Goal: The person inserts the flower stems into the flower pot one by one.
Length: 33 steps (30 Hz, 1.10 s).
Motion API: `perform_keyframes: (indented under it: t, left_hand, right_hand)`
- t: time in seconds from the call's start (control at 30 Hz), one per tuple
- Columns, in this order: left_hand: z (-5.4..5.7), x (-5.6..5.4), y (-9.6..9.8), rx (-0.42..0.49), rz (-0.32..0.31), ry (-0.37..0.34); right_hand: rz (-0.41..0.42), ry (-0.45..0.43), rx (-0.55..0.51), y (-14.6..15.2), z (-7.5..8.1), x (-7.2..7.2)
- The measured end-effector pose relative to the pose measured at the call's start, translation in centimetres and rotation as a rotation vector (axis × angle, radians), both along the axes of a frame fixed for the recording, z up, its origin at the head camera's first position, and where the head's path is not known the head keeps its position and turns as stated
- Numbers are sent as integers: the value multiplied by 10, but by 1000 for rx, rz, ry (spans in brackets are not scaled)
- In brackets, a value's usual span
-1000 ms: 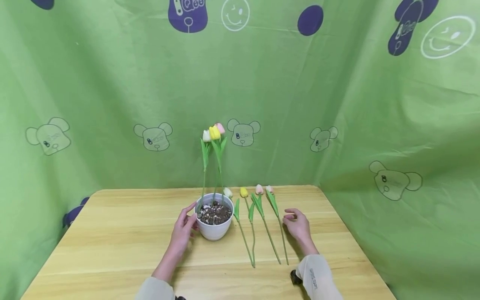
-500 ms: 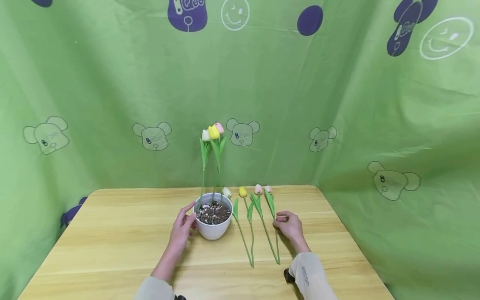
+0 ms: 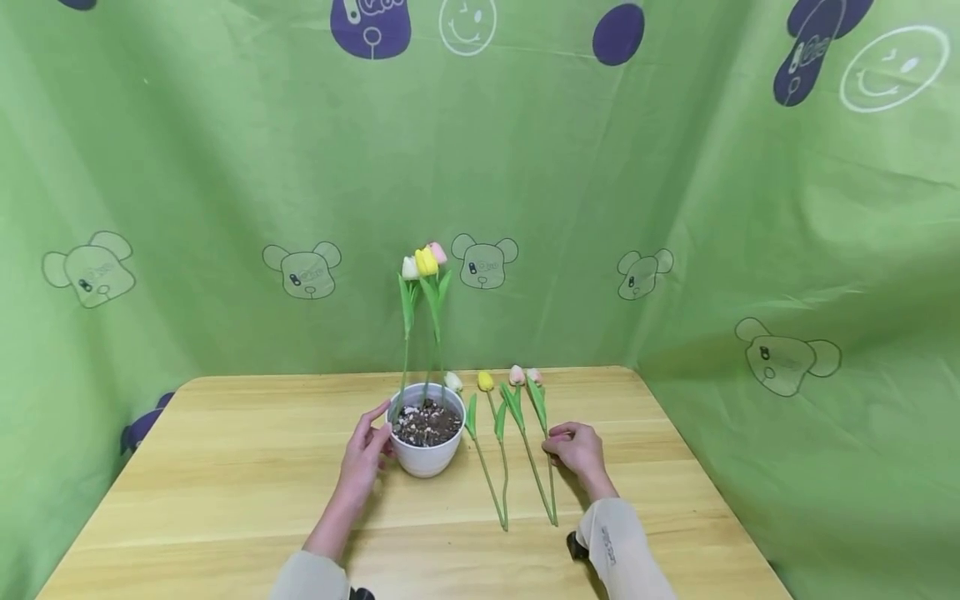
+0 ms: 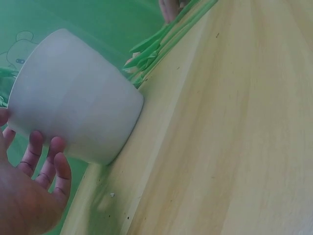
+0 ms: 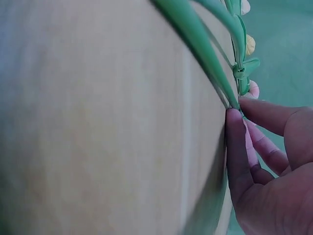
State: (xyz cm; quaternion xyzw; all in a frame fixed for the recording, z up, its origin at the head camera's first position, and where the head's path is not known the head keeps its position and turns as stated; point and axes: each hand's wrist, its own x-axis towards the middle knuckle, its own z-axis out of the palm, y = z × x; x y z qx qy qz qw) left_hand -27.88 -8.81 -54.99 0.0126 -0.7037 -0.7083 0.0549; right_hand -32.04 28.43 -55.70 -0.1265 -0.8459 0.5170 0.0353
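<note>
Pinching the rightmost tulip (image 3: 537, 404) beside the white pot (image 3: 426, 460)

Hand positions: The two hands are well apart, one at each side of the work. The right hand (image 3: 579, 450) pinches the stem of the rightmost tulip between thumb and fingertip, below the leaf and close to the table (image 3: 247, 467). The left hand (image 3: 363, 454) holds the white pot at its left side, fingers bent against the outer wall near the rim.

Layout: The white pot stands upright on the table and contains dark soil (image 3: 431, 425) with pale granules. Three tulips rise from it: one white (image 3: 409, 268), one yellow (image 3: 427, 262), one pink (image 3: 438, 252). Between the pot and the right hand lie a white-headed tulip (image 3: 471, 417), a yellow-headed tulip (image 3: 500, 423) and a pale pink tulip (image 3: 514, 407), heads toward the green curtain (image 3: 525, 167). The lower ends of the pale pink and rightmost stems converge.
</note>
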Motion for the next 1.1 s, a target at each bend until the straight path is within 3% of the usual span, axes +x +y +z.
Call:
perform_keyframes:
  t: [0.3,0.6,0.9,1.1]
  left_hand:
    - [2,2,1,-5,3,1]
    - [4,3,1,-9,3,0]
    - [2,1,0,-2,2,2]
    - [1,0,-1,2,-3,0]
  right_hand:
    - [-15,-45,-3,1,3,1]
    - [0,-18,49,2,11,4]
    - [-16,14,-28,2,19,2]
    - [30,42,-78,-1,29,2]
